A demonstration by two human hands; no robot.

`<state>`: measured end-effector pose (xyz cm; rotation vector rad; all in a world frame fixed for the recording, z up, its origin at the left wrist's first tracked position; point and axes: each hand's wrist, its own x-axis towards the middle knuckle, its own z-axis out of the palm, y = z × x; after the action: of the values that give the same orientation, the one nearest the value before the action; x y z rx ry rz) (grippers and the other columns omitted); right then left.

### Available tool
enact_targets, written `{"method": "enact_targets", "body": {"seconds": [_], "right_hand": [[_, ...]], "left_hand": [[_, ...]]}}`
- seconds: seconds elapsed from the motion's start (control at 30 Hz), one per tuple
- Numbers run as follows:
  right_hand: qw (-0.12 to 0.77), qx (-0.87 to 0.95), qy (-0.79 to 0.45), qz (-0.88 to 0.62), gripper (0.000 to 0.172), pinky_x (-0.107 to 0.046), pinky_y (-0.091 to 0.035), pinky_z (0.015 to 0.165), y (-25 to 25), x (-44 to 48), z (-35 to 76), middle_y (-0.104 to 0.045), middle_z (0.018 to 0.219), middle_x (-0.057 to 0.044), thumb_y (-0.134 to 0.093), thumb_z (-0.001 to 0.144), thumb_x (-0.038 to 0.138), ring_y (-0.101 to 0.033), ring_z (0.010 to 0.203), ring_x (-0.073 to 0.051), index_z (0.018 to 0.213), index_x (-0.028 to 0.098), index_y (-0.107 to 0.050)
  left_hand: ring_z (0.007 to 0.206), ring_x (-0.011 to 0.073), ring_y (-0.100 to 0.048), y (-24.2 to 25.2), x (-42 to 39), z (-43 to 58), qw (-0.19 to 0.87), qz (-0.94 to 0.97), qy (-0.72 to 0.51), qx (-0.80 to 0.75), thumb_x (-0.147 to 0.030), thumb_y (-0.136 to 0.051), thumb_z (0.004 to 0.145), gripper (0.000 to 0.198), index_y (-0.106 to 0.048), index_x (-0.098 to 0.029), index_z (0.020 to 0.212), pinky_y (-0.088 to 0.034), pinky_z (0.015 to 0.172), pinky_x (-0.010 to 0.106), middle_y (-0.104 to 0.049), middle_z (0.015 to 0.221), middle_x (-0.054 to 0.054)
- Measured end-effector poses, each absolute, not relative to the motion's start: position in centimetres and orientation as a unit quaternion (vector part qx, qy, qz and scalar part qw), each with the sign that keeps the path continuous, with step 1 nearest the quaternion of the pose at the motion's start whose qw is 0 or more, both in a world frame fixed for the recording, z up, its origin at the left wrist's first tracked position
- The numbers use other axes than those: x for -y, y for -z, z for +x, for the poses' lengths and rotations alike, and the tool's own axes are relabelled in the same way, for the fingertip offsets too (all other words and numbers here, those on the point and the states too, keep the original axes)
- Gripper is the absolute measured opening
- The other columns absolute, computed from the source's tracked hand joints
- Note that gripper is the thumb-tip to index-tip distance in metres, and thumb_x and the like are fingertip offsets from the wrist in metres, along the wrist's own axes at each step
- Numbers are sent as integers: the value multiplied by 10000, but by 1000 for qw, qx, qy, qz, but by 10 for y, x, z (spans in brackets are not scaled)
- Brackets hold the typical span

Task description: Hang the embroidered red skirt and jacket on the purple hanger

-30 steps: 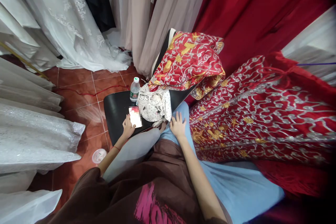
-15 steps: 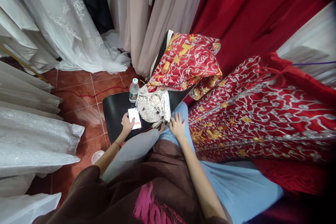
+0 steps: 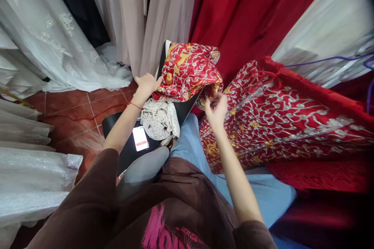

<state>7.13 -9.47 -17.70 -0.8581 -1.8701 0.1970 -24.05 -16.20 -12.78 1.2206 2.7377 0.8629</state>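
The folded red embroidered bundle [image 3: 189, 70] is heaped on the back of the black chair [image 3: 127, 155]. The left hand [image 3: 147, 83] curls its fingers against the bundle's left edge, though I cannot tell if they grip. The right hand [image 3: 216, 109] hovers at its lower right, fingers half bent, blurred, over the spread red gown [image 3: 277, 113]. Below the left fingers lie a white dotted cloth [image 3: 160, 118] and a phone [image 3: 140, 139].

The left hand [image 3: 147, 83] lies on the near edge of a folded red embroidered cloth [image 3: 188, 71] heaped on the back of a black chair [image 3: 112, 122]. The right hand [image 3: 216, 109] is raised with bent fingers at the edge of a wide red embroidered fabric [image 3: 280, 113]; its grip is blurred. On the seat lie a phone [image 3: 140, 139] and, just beside it, a white dotted cloth [image 3: 160, 118]. A blue cloth [image 3: 189, 144] covers the lap.
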Motion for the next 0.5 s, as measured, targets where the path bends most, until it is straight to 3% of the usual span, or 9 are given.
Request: {"method": "enact_targets", "body": {"seconds": [0.07, 0.13, 0.2, 0.3, 0.4, 0.5], "right_hand": [[519, 773, -16, -365, 697, -519, -469, 1022, 143, 77, 74, -480, 1395, -204, -594, 852, 430, -520, 1262, -321, 1451, 152, -370], [477, 800, 22, -363, 820, -588, -419, 1063, 119, 61, 73, -376, 1520, -206, -623, 819, 399, -408, 1385, -370, 1533, 185, -281], [415, 836, 19, -358, 744, -598, -430, 1049, 104, 48, 67, -422, 1527, -165, -574, 834, 313, -427, 1384, -369, 1533, 238, -331], [367, 853, -16, -372, 607, -528, -493, 993, 95, 36, 52, -627, 1349, -120, -453, 862, 194, -589, 1231, -325, 1464, 265, -469], [385, 835, -32, -391, 557, -481, -512, 974, 89, 27, 36, -697, 1239, -111, -399, 893, 193, -648, 1143, -304, 1437, 242, -504], [390, 840, -61, -372, 487, -453, -516, 977, 85, 16, 27, -723, 1188, -109, -395, 909, 215, -667, 1112, -292, 1365, 206, -566]], "left_hand": [[1351, 502, -461, 105, 162, -241, -31, 395, -290, -871, -723, -453, 870, 904, -435, 10, 1399, -215, 1129, 702, -580, 1321, 353], [1443, 467, -353, 83, 160, -235, -64, 454, -350, -817, -748, -443, 856, 926, -368, -83, 1496, -209, 1163, 667, -488, 1462, 306], [1507, 396, -259, 63, 154, -219, -96, 556, -410, -717, -752, -450, 854, 876, -349, -210, 1535, -196, 1202, 609, -416, 1560, 206], [1528, 308, -238, 43, 135, -180, -120, 725, -407, -542, -727, -463, 871, 745, -415, -332, 1501, -163, 1239, 539, -406, 1592, 79], [1476, 311, -339, 41, 112, -140, -111, 823, -338, -443, -672, -556, 849, 717, -489, -295, 1456, -150, 1240, 541, -475, 1543, 80], [1395, 309, -439, 48, 90, -124, -98, 827, -321, -451, -533, -557, 890, 599, -552, -225, 1404, -195, 1221, 545, -559, 1453, 115]]}}
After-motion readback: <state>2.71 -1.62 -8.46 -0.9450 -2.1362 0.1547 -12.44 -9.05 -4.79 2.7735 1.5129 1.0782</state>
